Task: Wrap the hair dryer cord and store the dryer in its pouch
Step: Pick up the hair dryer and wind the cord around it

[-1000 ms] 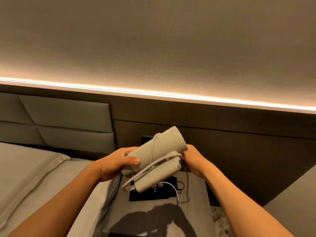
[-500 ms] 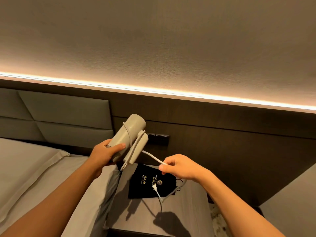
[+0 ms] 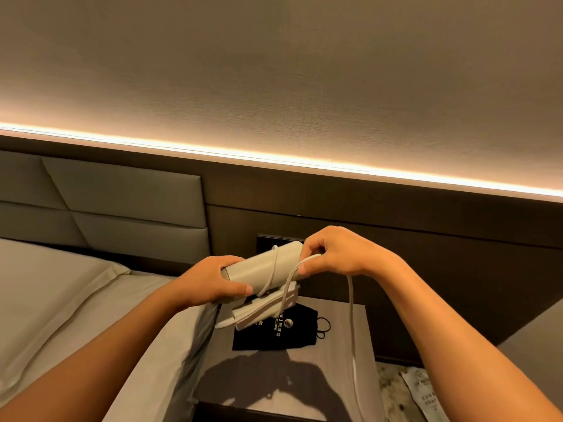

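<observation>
I hold a pale grey hair dryer (image 3: 261, 268) with a folded handle above the nightstand. My left hand (image 3: 213, 283) grips the dryer's barrel at its left end. My right hand (image 3: 333, 254) pinches the white cord (image 3: 351, 315) at the barrel's right end. One loop of cord lies around the barrel and the folded handle. The rest of the cord hangs down from my right hand past the nightstand's right side. The black drawstring pouch (image 3: 281, 330) with gold print lies flat on the nightstand, under the dryer.
The grey nightstand (image 3: 307, 376) stands between the bed (image 3: 61, 315) on the left and a dark wood wall panel. A dark switch plate (image 3: 275, 239) sits on the panel behind the dryer. Paper lies on the speckled floor (image 3: 423, 394) at right.
My right hand has come up from low over the pouch to the barrel's right end, carrying the cord over it. The dryer has dropped lower and swung more level.
</observation>
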